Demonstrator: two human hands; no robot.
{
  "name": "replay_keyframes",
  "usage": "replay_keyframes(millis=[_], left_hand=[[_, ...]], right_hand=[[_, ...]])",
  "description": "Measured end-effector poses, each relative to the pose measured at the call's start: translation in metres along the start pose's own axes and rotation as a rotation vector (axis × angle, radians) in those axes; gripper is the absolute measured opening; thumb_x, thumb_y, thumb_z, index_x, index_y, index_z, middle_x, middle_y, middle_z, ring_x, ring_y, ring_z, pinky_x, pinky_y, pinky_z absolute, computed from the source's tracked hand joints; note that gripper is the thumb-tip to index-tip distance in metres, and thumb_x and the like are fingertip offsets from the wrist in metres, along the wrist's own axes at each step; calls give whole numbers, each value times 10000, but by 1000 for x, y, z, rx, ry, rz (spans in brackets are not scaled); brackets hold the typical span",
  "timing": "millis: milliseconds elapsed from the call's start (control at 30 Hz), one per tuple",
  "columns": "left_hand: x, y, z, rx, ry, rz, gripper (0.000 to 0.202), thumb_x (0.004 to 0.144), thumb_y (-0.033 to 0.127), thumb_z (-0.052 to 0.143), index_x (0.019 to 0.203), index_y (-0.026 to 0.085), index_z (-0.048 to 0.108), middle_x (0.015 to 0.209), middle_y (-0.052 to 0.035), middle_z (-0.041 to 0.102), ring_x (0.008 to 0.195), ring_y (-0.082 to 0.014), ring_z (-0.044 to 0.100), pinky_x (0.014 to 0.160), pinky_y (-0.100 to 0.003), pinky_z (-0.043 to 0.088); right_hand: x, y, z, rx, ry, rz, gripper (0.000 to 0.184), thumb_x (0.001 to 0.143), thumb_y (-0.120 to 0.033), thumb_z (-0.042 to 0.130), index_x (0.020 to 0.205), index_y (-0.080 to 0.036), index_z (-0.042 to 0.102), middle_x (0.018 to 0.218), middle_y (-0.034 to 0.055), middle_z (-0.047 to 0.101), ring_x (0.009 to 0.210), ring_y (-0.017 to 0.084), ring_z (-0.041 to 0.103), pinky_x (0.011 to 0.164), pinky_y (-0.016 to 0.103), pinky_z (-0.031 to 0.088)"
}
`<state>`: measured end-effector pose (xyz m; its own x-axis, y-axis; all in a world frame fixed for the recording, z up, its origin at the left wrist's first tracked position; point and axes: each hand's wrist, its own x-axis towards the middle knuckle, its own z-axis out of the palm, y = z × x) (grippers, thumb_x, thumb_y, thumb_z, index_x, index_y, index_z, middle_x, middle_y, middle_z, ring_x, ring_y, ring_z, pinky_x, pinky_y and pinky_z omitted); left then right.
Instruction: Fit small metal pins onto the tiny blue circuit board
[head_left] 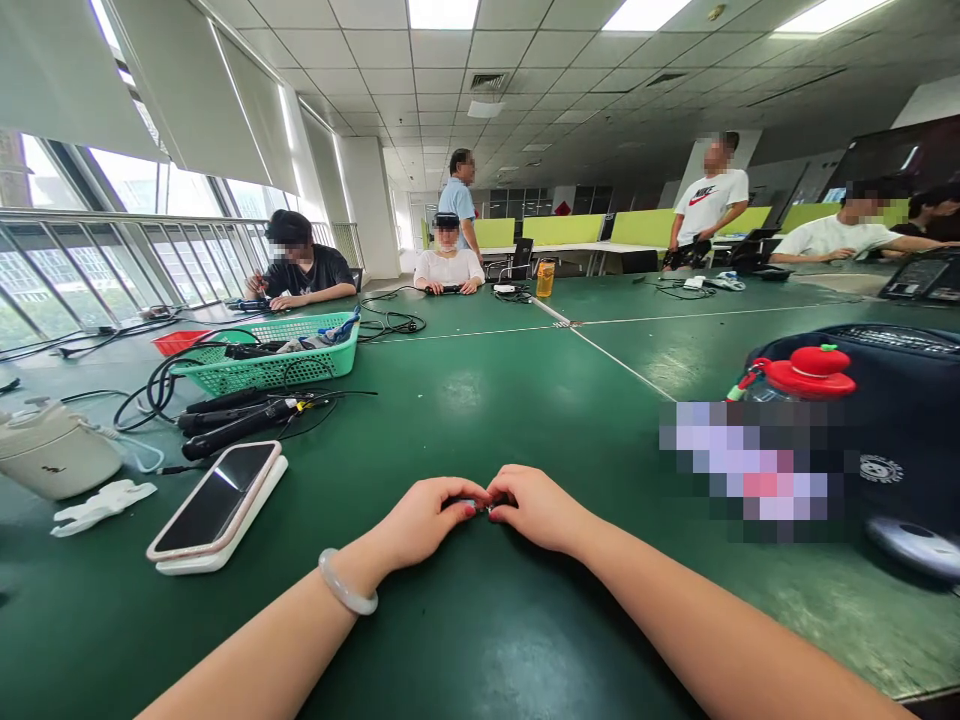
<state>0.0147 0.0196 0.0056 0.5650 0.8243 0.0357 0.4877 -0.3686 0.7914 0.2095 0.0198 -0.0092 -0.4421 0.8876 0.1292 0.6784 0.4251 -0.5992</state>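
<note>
Hands at the table: two, the left hand (429,522) and the right hand (541,510), meeting low over the near side.
Fingers: on each, thumb and forefinger pinch together at the tips.
Between the tips: one small piece (482,506), just above the tabletop; the fingertips hide most of it, so it may be more than one part.
Bracelet: one pale bangle (346,583), on the left wrist.
To the left: one phone (217,500) lying on a white slab (259,523), one crumpled tissue (103,505), one mint-green basket (274,370) with cables beside it.
To the right: one red lid (810,372), near one dark bag (900,400).
Farther down: one orange bottle (545,279).
Other people: six, four seated and two standing.
Tabletop: glossy green (450,420), crossed by pale seams.
Room: tiled ceiling (375,80), three bright light panels, blinds (195,100) along the left windows, lime partitions (562,231) behind.
</note>
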Motion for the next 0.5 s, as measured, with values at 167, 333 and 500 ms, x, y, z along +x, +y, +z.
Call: replay_keyframes(millis=[167,333,500], left_hand=[[0,1,0,75,106,1,254,832,295,476,958,246,691,986,0,701,915,-172,614,851,-270,447],[4,-8,-4,52,232,-107,305,829,345,454,1001,219,672,906,-20,713,764,-163,620,724,-267,470],[4,-6,-1,48,241,-136,316,823,324,448,1019,209,668,727,-4,677,590,-133,559,579,-244,437]], right_hand=[[1,1,4,6,4,-25,73,732,-119,641,726,-189,661,763,1,579,740,120,550,693,232,424],[1,-3,9,-24,36,-94,90,757,-114,614,706,-187,626,768,-2,587,770,127,540,715,238,411],[-1,-9,8,9,73,-110,96,793,-129,572,735,-195,609,739,-5,592,726,129,540,679,242,409]])
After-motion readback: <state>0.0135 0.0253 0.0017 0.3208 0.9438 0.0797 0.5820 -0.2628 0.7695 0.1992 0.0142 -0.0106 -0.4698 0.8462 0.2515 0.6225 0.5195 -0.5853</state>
